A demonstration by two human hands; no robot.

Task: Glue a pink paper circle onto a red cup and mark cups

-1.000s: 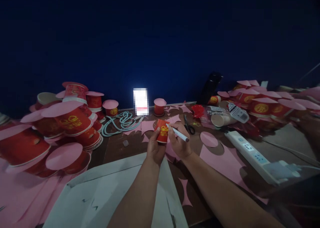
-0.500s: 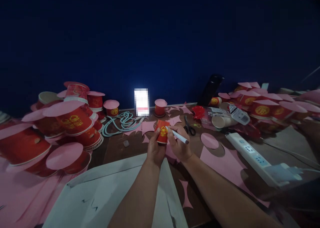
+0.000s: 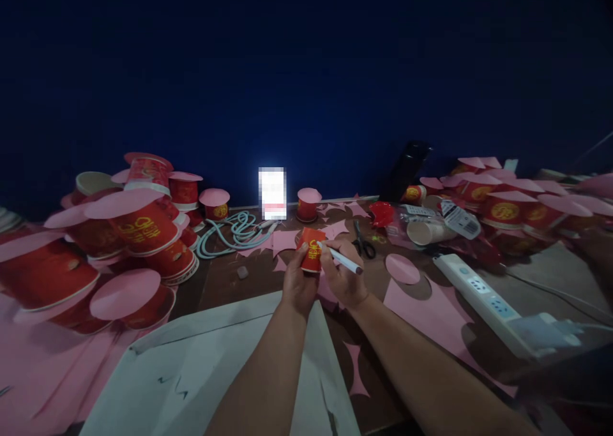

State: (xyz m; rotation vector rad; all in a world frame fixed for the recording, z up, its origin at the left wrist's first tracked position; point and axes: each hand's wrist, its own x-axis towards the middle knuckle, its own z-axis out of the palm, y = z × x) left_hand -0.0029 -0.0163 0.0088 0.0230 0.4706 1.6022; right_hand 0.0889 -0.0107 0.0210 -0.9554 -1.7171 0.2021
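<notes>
My left hand (image 3: 297, 284) is closed around a small red paper cup (image 3: 310, 265) with yellow characters on its side. In my right hand (image 3: 348, 276) is a white marker pen (image 3: 345, 261), its dark end pointing down to the right. The pen's writing end meets or nearly meets the cup's side; my fingers partly hide that spot. Beyond the cup, another red paper cup (image 3: 307, 210) stands with a pink paper disc (image 3: 309, 195) on top. Black-handled scissors (image 3: 364, 247) lie just right of my right hand.
Red cups with pink discs (image 3: 129, 228) are piled at the left, more (image 3: 505, 212) at the right. A glowing phone screen (image 3: 272, 193) stands behind a coiled pale cable (image 3: 230, 235). A power strip (image 3: 483, 299), pink paper sheet (image 3: 426, 321) and white board (image 3: 191, 366) surround my arms.
The cup in my left hand has turned slightly, so its yellow characters show a little differently. Both hands keep nearly the same place, and the view has shifted slightly.
</notes>
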